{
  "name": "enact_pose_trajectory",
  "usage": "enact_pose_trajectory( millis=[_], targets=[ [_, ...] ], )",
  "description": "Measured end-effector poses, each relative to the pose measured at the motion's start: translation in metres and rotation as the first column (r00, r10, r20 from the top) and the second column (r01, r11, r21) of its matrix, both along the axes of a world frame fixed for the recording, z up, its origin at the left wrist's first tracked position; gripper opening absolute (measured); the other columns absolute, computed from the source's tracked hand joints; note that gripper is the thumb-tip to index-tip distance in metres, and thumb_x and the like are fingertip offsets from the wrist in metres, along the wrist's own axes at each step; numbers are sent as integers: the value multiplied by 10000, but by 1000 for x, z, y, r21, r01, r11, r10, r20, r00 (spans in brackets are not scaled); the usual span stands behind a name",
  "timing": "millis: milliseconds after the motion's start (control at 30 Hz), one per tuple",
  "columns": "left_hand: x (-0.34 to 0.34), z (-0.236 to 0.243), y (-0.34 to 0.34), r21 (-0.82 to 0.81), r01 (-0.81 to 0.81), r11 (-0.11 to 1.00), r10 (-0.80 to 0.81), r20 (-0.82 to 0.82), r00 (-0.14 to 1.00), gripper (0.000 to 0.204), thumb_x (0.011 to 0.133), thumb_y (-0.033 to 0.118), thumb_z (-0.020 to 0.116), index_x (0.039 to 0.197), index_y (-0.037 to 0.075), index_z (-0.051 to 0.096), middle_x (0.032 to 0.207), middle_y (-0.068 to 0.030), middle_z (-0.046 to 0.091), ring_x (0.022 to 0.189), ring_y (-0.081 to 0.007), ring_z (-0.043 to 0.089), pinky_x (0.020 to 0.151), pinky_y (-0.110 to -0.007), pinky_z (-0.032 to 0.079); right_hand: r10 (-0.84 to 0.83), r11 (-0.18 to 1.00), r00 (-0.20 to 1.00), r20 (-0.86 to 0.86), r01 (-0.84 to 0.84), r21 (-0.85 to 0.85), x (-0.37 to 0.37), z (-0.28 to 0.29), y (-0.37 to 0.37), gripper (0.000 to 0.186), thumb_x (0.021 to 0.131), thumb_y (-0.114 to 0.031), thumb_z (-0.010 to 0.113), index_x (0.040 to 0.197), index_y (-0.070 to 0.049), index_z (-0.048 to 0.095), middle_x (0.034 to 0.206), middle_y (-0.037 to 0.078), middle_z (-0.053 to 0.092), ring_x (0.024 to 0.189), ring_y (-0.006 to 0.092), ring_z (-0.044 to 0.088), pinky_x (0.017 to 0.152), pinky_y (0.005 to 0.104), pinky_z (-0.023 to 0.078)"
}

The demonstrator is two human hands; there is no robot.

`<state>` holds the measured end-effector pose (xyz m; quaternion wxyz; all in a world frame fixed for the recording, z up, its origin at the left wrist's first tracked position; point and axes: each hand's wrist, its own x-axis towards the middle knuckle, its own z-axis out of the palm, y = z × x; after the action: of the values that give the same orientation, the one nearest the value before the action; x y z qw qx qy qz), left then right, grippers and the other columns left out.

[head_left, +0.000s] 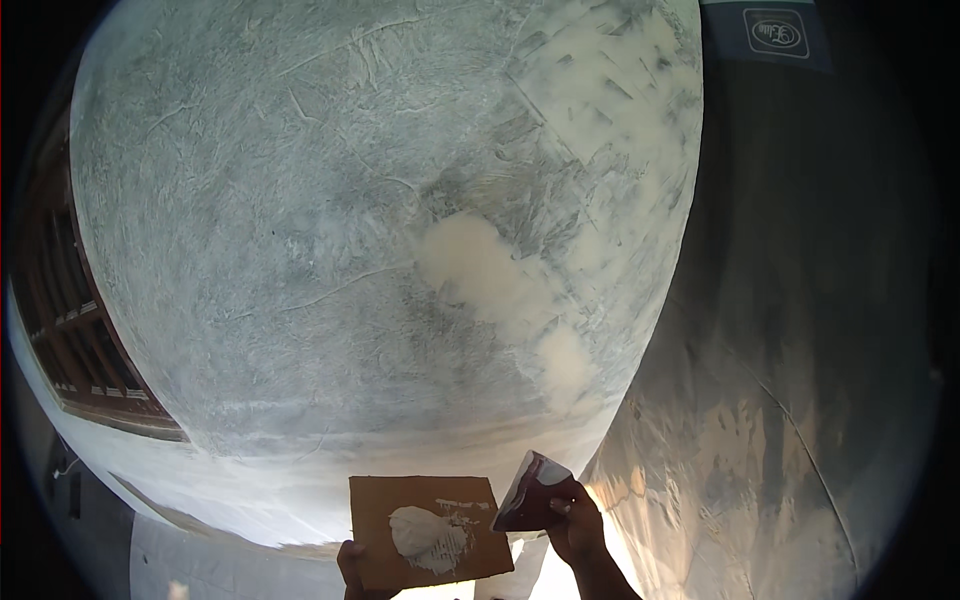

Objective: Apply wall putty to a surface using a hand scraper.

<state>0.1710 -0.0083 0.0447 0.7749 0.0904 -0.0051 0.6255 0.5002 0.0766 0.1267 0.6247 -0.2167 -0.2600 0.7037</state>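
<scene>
My left hand [353,568] is closed on the left edge of a flat brown board [372,505], at the bottom of the view. A lump of white putty [420,533] lies on the board, with thin smears to its right. Just right of the board, my right hand [582,528] grips a dark red, wide-bladed scraper [535,497]. White putty shows on the scraper's upper part. The scraper is close to the board's right edge; whether they touch I cannot tell. Both tools are in front of the lower part of a rough grey wall [270,200].
Cream patches [480,260] mark the wall's middle and upper right. A brown-framed window with bars [85,340] is on the left. Beside the wall's right edge hangs a large dark sheet [800,250], with a blue printed panel [735,35] at its top.
</scene>
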Motion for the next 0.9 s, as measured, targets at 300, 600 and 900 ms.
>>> enact_pose_trajectory(
  millis=[300,600,900],
  targets=[
    [-20,20,-3,-28,-175,984,173,-58,983,791,791,393,473,1460,-21,395,1452,-246,480,1280,-436,507,1038,-540,463,29,999,994,-101,-25,42,-29,23,15,437,872,64,493,1309,48,505,1276,181,608,1226,342,581,1116,496,432],
    [-85,35,-4,40,-30,999,30,-10,999,783,790,360,508,1458,-30,390,1444,-254,483,1259,-447,526,1025,-556,474,-710,543,695,113,437,717,-87,153,37,415,928,37,459,1315,33,610,927,39,667,790,63,560,743,227,471],
    [-148,1,-4,5,108,994,-108,-1,994,807,791,368,527,1475,-29,363,1433,-265,487,1253,-446,531,1019,-572,477,-906,-172,-408,-109,121,978,-180,282,88,576,843,20,558,1409,72,467,1395,267,539,1302,387,527,1142,527,359]
  ],
)
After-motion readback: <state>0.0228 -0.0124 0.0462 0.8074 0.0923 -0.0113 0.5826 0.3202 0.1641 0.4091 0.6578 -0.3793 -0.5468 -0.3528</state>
